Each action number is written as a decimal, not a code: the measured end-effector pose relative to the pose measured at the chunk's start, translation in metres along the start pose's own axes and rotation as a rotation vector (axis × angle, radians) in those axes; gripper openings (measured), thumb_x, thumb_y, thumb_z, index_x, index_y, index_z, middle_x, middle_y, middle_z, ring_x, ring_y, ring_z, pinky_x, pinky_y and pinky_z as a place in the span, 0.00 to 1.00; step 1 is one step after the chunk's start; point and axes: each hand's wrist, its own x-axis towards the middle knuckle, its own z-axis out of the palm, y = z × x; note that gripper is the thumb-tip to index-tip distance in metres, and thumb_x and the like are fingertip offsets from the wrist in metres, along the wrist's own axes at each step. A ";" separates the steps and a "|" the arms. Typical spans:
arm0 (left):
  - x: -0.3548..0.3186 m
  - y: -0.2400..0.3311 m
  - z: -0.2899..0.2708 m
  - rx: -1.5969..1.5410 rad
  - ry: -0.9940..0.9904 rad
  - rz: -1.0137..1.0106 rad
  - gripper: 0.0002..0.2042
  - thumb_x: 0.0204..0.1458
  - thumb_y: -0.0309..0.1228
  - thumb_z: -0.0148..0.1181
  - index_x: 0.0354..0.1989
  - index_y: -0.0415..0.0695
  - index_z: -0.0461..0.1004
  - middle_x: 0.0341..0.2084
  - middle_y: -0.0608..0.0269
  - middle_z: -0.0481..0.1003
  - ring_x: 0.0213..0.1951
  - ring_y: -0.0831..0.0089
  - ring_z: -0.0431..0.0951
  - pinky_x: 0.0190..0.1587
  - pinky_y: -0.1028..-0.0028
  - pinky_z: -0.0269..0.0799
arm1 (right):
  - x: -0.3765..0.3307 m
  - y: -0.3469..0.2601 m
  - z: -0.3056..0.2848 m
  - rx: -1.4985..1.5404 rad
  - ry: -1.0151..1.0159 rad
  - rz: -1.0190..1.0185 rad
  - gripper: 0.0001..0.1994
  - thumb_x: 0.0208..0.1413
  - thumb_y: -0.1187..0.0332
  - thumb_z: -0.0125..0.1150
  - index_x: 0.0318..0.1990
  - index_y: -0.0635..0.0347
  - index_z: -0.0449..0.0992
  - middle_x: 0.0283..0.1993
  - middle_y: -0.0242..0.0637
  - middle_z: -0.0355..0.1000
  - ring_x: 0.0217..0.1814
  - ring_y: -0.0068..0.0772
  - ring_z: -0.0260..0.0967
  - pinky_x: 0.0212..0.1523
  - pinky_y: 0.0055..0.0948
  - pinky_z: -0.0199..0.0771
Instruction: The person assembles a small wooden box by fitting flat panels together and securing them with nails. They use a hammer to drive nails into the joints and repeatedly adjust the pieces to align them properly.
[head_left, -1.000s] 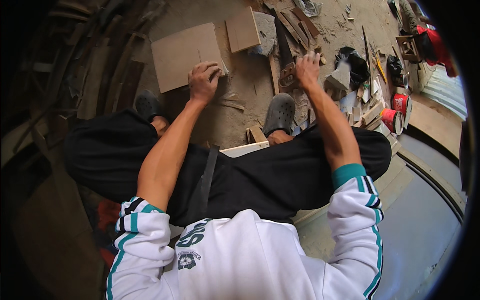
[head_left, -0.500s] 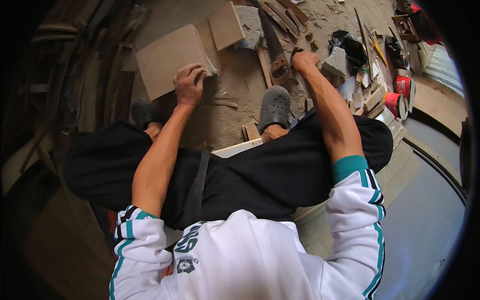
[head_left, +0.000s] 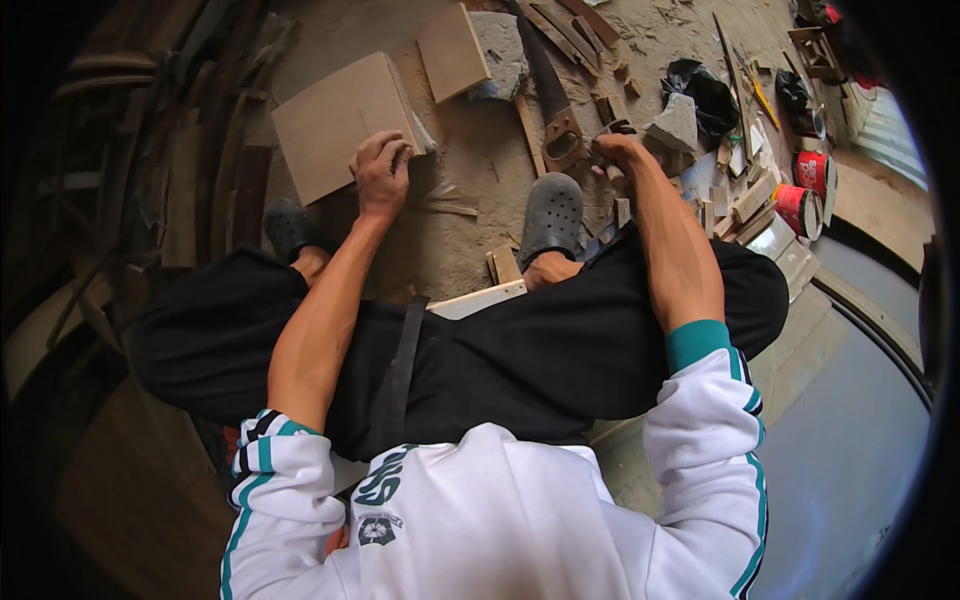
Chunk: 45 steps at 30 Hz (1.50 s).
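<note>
A square brown plywood panel lies on the ground ahead, with layered edges along its right side. My left hand rests at the panel's near right corner. Its fingers are curled together, and whatever they may pinch is too small to see. To the right, my right hand is closed round a hammer; a dark head shows beyond the fingers and a wooden handle end below them. Just left of that hand lies a handsaw with a wooden grip.
A smaller plywood piece leans on a concrete block. Wood scraps, a grey stone and a black plastic bag lie at right, near red cans. Timber is piled at left. My grey clogs stand between.
My right hand has come slightly nearer and turned, so the hammer's handle end now shows. My left hand stays at the panel's corner, almost unmoved.
</note>
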 end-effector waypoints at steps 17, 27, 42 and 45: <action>0.005 0.001 0.006 -0.041 0.014 0.058 0.06 0.51 0.35 0.64 0.38 0.53 0.79 0.45 0.73 0.74 0.55 0.68 0.69 0.57 0.63 0.55 | -0.050 -0.011 -0.014 -0.186 0.543 -0.442 0.18 0.57 0.59 0.59 0.34 0.72 0.74 0.27 0.44 0.74 0.24 0.34 0.72 0.25 0.35 0.69; 0.002 -0.003 -0.001 -0.014 0.000 0.092 0.08 0.52 0.36 0.63 0.40 0.54 0.78 0.46 0.73 0.73 0.55 0.69 0.68 0.58 0.62 0.54 | -0.187 -0.035 0.120 -0.209 0.346 -0.986 0.14 0.55 0.62 0.60 0.41 0.64 0.72 0.29 0.50 0.75 0.30 0.47 0.76 0.31 0.40 0.74; -0.004 -0.014 0.001 -0.034 0.048 0.128 0.10 0.48 0.36 0.64 0.40 0.57 0.79 0.48 0.73 0.72 0.58 0.70 0.67 0.59 0.62 0.54 | -0.214 -0.010 0.225 -0.205 0.363 -0.995 0.13 0.57 0.65 0.59 0.44 0.64 0.69 0.30 0.58 0.73 0.32 0.60 0.72 0.33 0.46 0.70; -0.006 -0.016 0.006 -0.019 0.080 0.143 0.10 0.48 0.36 0.64 0.40 0.57 0.79 0.48 0.73 0.73 0.58 0.70 0.67 0.59 0.63 0.54 | -0.205 -0.008 0.221 -0.276 0.349 -1.017 0.13 0.57 0.67 0.58 0.45 0.63 0.68 0.31 0.60 0.73 0.35 0.65 0.72 0.33 0.49 0.69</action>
